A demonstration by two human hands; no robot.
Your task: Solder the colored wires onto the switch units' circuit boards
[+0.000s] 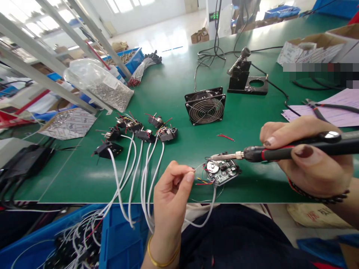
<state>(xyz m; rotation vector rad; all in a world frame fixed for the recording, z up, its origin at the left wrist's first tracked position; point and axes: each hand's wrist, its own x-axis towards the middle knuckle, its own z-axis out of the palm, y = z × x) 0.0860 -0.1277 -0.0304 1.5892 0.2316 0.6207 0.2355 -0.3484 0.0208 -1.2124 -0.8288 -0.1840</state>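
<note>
In my right hand [311,157] is a black soldering iron [276,152], its metal tip resting over the upper left part of an open device with a circuit board [226,170]. My left hand [175,186] pinches a thin strand of solder wire [199,166] that reaches the board close to the tip. Coloured wires [204,182] stick out at the board's left, and a white cable [213,201] runs down from it over the table edge. Just behind the board lie short red wires [226,137].
Several black units [143,134] with white cables sit left. A fan [206,106] and a soldering iron stand [246,76] are behind. Cutters [316,110] lie on pink paper [340,104] at right. Bagged parts [103,86] stand back left; a blue bin [120,235] is below the edge.
</note>
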